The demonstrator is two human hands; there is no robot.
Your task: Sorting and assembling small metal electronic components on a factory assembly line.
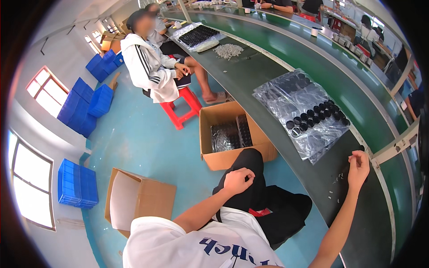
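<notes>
Resting on the person's own knee at lower centre of the frame, the left hand is curled into a loose fist, fingers folded in narrow; whether it holds anything cannot be told.

Right hand: raised over the dark worktable at right of centre, fingertips pinched together near the thumb; a very small item may sit between them, but it is too small to tell.

Small pale parts: scattered on the table surface just left of and below the right hand, lying apart from it.

Clear plastic bag: spread flat on the table above the right hand, right of centre. Black round caps lie on it in rows, clustered toward its right side.

Open cardboard box: on the blue-green floor at centre, beside the table edge, holding clear-wrapped dark items.

Second cardboard box: lower left, flaps open.

Heap of small whitish pieces: on the table, upper centre.

Tray of black parts under clear film: further up the table, above the heap.

Another person in a white striped jacket: upper left of centre, seated on a red stool.

Blue crates: stacked along the left wall.
</notes>
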